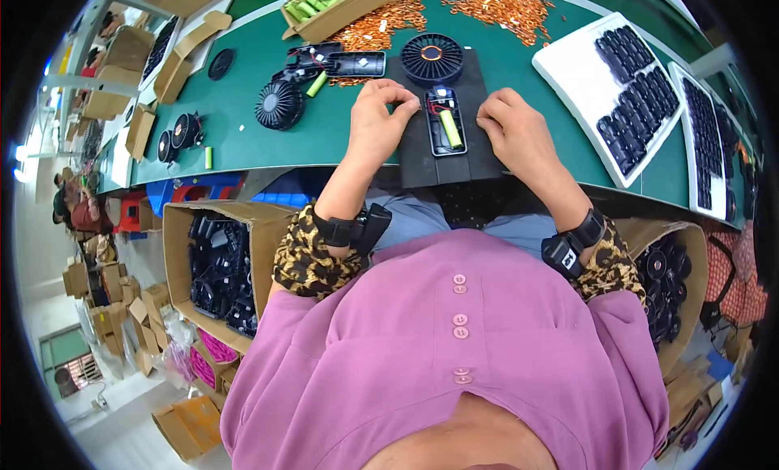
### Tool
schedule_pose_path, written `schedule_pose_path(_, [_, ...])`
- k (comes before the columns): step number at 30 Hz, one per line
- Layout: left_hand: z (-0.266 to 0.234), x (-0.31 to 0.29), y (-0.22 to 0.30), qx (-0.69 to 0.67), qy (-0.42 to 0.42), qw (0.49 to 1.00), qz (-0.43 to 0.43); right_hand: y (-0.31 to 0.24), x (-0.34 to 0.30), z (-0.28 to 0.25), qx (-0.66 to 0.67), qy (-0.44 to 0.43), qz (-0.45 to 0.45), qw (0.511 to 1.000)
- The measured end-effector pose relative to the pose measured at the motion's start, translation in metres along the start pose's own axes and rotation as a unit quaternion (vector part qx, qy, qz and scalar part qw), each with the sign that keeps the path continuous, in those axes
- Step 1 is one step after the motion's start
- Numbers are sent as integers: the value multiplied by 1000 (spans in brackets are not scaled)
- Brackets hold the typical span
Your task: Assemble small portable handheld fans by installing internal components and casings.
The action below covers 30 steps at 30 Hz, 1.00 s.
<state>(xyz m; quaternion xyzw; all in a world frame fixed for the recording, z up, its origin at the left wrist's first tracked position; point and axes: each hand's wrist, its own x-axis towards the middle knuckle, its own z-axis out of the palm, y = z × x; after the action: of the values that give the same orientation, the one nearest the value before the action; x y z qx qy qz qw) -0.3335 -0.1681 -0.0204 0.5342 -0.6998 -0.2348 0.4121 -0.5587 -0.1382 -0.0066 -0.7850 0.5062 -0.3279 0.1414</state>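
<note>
Between my hands a small black handheld fan point(432, 59) lies on a dark mat point(414, 158), its round head away from me. Its open handle housing point(459, 150) points toward me, with a light-green battery cell point(449, 129) and red wires inside. My left hand point(378, 120) is just left of the housing, thumb and forefinger pinched. To the right of the housing hovers my right hand point(518, 131), fingers curled in with their tips close to the thumb. Anything at either hand's fingertips is too small to make out.
Left of the mat lie another fan head point(279, 105), handle parts point(357, 64) and a loose battery cell point(317, 83). Copper-coloured pieces point(503, 12) lie in heaps behind. White trays of black parts point(604, 105) stand right. Cardboard boxes of black parts point(174, 243) flank me below the table.
</note>
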Motion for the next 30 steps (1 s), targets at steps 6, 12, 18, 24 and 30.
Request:
schedule_pose_path(6, [9,6,3,23,-39,999,-19,7,-7,-2,35,-8,20,999])
schedule_pose_path(12, [8,9,0,64,-61,996,-23,6,-9,-3,50,-5,26,998])
schedule_pose_path(18, [5,12,10,82,-86,992,-39,10,4,-2,112,19,17,993])
schedule_pose_path(24, [11,7,4,66,-56,996,-18,17,28,13,192,-31,102,976])
schedule_pose_path(30, [11,1,6,121,-13,991,58,20,37,24,174,-46,125,976])
